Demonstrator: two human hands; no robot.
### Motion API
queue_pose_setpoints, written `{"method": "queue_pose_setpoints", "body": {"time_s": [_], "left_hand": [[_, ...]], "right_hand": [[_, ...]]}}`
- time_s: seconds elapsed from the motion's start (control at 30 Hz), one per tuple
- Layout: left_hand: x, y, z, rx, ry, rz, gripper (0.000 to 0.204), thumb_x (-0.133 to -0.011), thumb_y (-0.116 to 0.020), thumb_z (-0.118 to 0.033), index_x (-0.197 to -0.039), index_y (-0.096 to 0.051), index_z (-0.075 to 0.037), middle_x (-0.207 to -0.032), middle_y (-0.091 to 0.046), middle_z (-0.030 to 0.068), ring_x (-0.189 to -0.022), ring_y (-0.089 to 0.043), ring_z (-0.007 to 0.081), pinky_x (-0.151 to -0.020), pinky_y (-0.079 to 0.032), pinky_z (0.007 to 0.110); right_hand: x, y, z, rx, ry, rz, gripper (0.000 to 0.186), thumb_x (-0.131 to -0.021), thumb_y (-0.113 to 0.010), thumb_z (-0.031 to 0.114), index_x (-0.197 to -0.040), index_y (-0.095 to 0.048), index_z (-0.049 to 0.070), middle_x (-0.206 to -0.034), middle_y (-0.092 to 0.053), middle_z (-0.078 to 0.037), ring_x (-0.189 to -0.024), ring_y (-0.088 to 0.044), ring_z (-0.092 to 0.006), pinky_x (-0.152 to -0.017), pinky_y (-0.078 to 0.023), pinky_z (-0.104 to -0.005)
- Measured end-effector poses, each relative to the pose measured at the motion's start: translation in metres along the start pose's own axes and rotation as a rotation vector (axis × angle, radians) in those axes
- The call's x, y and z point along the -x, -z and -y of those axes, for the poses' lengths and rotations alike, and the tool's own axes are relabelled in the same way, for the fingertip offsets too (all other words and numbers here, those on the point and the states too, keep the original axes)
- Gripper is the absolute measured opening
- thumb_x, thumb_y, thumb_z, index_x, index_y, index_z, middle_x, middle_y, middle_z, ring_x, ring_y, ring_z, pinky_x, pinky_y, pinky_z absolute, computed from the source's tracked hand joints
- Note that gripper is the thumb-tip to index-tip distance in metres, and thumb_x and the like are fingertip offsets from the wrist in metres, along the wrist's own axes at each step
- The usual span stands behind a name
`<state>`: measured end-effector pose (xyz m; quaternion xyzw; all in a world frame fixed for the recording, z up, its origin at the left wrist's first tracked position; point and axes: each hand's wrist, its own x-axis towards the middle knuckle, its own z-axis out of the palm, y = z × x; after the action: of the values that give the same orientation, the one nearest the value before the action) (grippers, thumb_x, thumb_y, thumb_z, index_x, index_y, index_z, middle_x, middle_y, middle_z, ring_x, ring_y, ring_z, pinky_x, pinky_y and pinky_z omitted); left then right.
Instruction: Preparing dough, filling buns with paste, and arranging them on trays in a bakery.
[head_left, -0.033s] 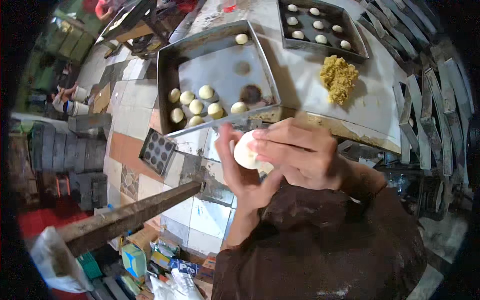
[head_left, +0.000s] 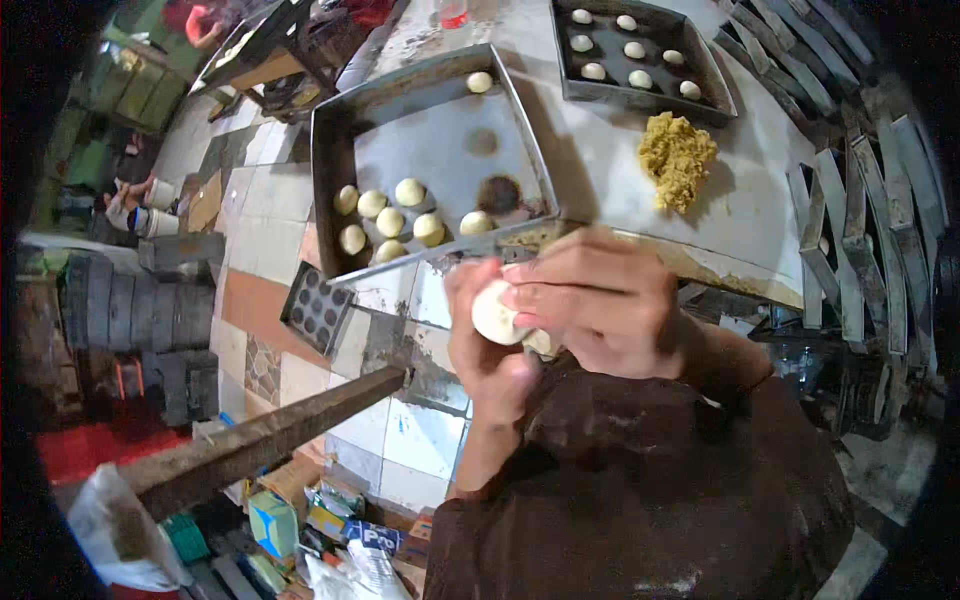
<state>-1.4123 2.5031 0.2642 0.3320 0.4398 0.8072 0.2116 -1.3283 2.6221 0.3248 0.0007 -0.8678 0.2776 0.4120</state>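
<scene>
A pale, round dough ball (head_left: pixel 497 312) is held in front of my body, just off the near edge of the table. My left hand (head_left: pixel 480 345) cups it from the left, fingers wrapped round its side. From the right, my right hand (head_left: pixel 605 305) pinches its top with fingers pressed together. Beyond them, a large square metal pan (head_left: pixel 420 140) holds several dough balls, mostly grouped at its near left, with one in the far right corner. A crumbly yellow heap of filling (head_left: pixel 677 160) lies on the table to the right.
A second dark tray (head_left: pixel 650 105) with several spaced dough balls is at the table's far side. Metal pans (head_left: pixel 840 220) are stacked at right. A wooden beam (head_left: pixel 290 425) crosses at lower left above packages (head_left: pixel 340 530). Another person (head_left: pixel 205 22) is far back left.
My left hand has closed further around the dough ball, its thumb shifting. The ball sits slightly differently between my hands. Pans and filling stay in place on the table.
</scene>
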Motion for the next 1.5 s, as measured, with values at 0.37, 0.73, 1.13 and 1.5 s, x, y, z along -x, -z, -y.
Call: {"method": "queue_pose_setpoints", "body": {"time_s": [0.37, 0.73, 1.13, 1.5], "left_hand": [[-0.149, -0.136, 0.096, -0.239, -0.343, 0.064, 0.072, -0.075, -0.079, -0.038, -0.126, -0.042, -0.004, -0.105, -0.042, 0.014, -0.093, -0.046, 0.023, -0.079, -0.042, 0.035], [-0.249, -0.242, 0.253, -0.397, 0.065, 0.467, 0.024, -0.083, -0.071, -0.017, -0.07, -0.057, -0.003, -0.073, -0.062, 0.008, -0.059, -0.055, 0.0187, -0.055, -0.044, 0.03], [-0.308, -0.255, 0.339, -0.231, 0.804, 0.651, 0.053, -0.076, -0.08, -0.01, -0.122, -0.053, -0.001, -0.092, -0.049, -0.0016, -0.074, -0.048, 0.0046, -0.065, -0.042, 0.019], [-0.348, -0.174, 0.305, -0.318, 0.482, -0.014, 0.035, -0.085, -0.064, 0.001, -0.117, -0.053, 0.002, -0.086, -0.045, -0.0014, -0.076, -0.045, 0.0067, -0.067, -0.039, 0.018]], "right_hand": [[-0.016, 0.1, -0.119, -0.013, -0.242, -0.273, 0.036, -0.07, -0.07, -0.003, -0.107, -0.067, 0.001, -0.111, -0.065, -0.018, -0.092, -0.068, -0.0309, -0.081, -0.055, -0.0369], [0.022, 0.209, -0.295, 0.098, -0.576, -0.093, 0.023, -0.087, -0.059, 0.011, -0.105, -0.064, -0.002, -0.109, -0.061, -0.02, -0.102, -0.06, -0.0352, -0.086, -0.05, -0.042], [0.004, 0.244, -0.514, -0.145, -0.695, -0.08, 0.023, -0.096, -0.047, 0.019, -0.098, -0.06, 0.0, -0.09, -0.062, -0.015, -0.084, -0.062, -0.0259, -0.078, -0.049, -0.037], [0.03, 0.297, -0.699, 0.837, -0.544, 0.215, 0.07, -0.093, -0.051, 0.045, -0.145, -0.029, 0.003, -0.151, -0.027, -0.02, -0.14, -0.024, -0.0358, -0.114, -0.019, -0.052]]}}
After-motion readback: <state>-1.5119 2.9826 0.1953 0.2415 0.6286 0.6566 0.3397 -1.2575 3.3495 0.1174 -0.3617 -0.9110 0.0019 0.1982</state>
